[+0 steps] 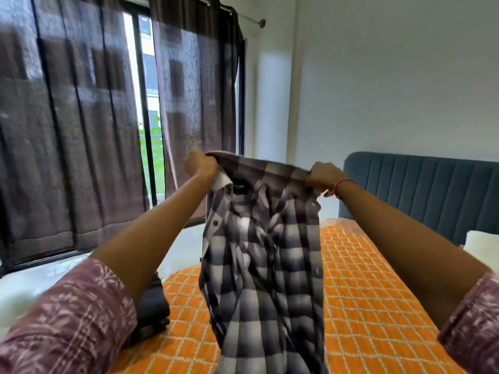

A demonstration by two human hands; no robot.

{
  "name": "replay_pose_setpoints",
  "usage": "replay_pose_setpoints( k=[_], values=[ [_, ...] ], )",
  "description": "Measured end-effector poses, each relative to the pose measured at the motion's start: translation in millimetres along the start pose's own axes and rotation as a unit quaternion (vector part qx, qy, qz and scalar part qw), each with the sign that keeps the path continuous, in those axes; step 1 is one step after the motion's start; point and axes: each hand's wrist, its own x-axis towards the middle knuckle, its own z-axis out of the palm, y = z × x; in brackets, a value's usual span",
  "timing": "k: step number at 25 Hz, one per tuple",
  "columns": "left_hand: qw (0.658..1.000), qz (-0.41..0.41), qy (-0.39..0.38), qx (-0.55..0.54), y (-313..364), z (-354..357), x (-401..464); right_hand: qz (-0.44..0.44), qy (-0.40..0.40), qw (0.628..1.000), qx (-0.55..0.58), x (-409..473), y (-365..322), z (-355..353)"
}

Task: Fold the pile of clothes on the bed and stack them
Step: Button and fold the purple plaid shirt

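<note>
A grey and white checked shirt (264, 265) hangs in the air in front of me, above the bed with its orange quilted cover (359, 287). My left hand (201, 164) grips the shirt's top edge near the collar. My right hand (325, 176) grips the same top edge at the other side, a red thread around its wrist. Both arms are stretched forward. The shirt's lower part drops out of the frame at the bottom. A dark folded garment (154, 306) lies on the bed at the left, partly hidden behind my left arm.
A teal padded headboard (421, 190) stands at the right with a white pillow (483, 249) below it. Dark curtains (70, 130) cover a window on the left. A white floor strip (186, 247) lies between the bed and the window.
</note>
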Motion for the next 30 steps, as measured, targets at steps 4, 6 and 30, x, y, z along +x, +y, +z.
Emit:
replay_pose_setpoints(
  k=[4,6,30],
  values=[
    [0.991,0.082,-0.004,-0.105,40,-7,9,0.024,0.259,0.946,0.195,17,-35,-34],
    [0.992,0.032,-0.104,-0.071,43,-9,13,0.022,0.157,0.934,0.320,21,-44,-45],
    [0.929,0.096,-0.269,0.236,82,-96,8,-0.014,-0.037,0.953,0.299,-17,-88,-96]
  ],
)
